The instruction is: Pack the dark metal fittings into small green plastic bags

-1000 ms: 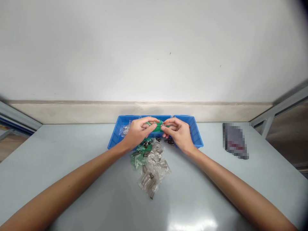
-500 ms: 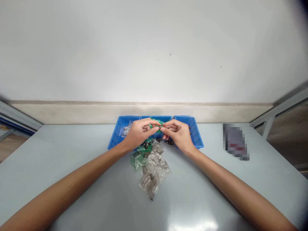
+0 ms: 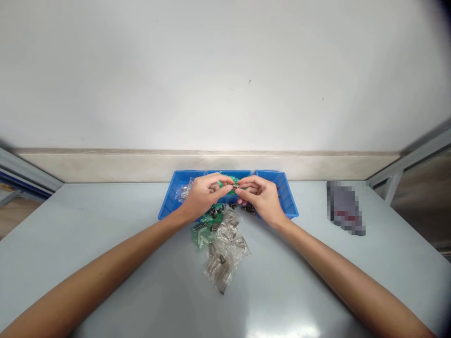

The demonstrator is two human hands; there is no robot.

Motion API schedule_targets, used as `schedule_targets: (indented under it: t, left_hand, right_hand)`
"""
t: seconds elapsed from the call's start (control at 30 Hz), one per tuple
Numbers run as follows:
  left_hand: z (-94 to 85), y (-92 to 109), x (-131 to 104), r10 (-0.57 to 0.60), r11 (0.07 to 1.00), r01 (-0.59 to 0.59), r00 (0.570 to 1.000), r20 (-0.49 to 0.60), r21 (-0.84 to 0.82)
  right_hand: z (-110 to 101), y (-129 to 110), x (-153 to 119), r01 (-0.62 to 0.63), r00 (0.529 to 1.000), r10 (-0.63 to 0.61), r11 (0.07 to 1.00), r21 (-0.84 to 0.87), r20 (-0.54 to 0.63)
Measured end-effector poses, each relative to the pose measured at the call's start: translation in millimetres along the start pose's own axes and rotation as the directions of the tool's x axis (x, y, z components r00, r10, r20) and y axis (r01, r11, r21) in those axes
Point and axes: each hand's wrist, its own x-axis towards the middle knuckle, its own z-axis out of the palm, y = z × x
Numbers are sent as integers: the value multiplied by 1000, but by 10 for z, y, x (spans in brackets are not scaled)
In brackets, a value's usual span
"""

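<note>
Above the middle blue bin, a small shiny metal screw [image 3: 236, 186] lies between the fingertips of both hands; its exact shape is hard to make out. My left hand [image 3: 209, 188] pinches its left end between thumb and forefinger. On the right end, my right hand [image 3: 260, 193] has a similar pinch. Just below the hands, several dark screws [image 3: 249, 209] lie loose on the table. Green plastic bags [image 3: 202, 237] and clear plastic bags [image 3: 225, 258] with screws in them are heaped nearer to me.
Three blue bins stand side by side near the wall: a left bin [image 3: 168, 202] with clear bags, a middle bin [image 3: 211, 172] with green bags, and a right bin [image 3: 289, 199]. A blurred-out dark object [image 3: 345, 206] lies on the grey table [image 3: 141, 291] at the right.
The metal screw between my fingertips shows more plainly now, as my fingers have shifted slightly around it. Both arms and the things on the table stay nearly the same.
</note>
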Motion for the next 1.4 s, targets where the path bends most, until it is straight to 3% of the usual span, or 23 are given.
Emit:
schedule_targets:
  t: [1.4]
  left_hand:
    - [-16,19,-7,18,999,-19,1000,17,43]
  right_hand:
    - [-14,60,-2,-3,1000,2,998,-56,-15]
